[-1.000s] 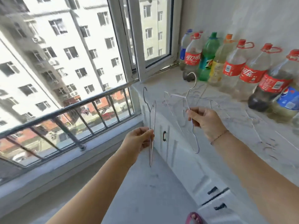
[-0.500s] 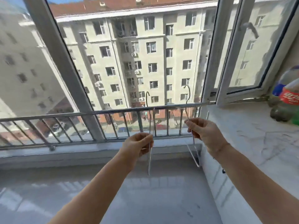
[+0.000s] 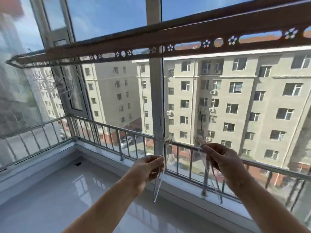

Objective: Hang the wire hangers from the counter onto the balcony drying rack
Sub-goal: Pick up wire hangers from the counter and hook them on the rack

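Wire hangers (image 3: 158, 185) blurred, hooks unclear; pinched by L hand (image 3: 146, 169), R hand (image 3: 224, 163).

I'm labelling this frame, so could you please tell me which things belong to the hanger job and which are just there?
Job: left hand, left hanger, right hand, right hanger, drying rack overhead.
Just there: railing, window, dark scrap on floor.

Apartment balcony, railing (image 3: 107, 126), drying rack (image 3: 151, 42)

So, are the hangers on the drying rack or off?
Off. The left hand holds the left hanger, the right hand the right hanger, both below the drying rack.
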